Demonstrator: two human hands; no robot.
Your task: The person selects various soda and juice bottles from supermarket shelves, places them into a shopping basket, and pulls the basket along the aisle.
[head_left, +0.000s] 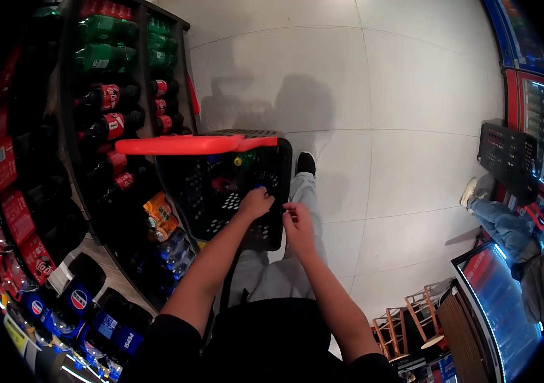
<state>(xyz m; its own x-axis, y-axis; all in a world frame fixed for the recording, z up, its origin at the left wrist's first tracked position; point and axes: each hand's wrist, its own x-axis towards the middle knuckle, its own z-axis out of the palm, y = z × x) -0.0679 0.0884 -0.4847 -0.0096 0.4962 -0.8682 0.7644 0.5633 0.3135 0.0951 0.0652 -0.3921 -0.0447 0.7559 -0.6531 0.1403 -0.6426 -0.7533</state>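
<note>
A black shopping basket point(198, 210) with a raised red handle point(176, 145) stands in front of my legs. My left hand point(257, 202) reaches into it, fingers closed round something with a small blue part; the rest of that item is hidden. A green bottle with a yellow cap point(239, 161) lies deeper in the basket. Just outside the basket's right side is my right hand point(297, 223), its fingers bent and apart, with nothing visible in them.
Shelves of cola bottles point(111, 126) and green bottles point(106, 57) line the left. Pepsi bottles point(79, 297) are at the lower left. Another person point(508, 226) is near lit coolers point(543, 127) and a second black basket point(505, 153) at the right. Wooden stools point(422, 319) stand lower right.
</note>
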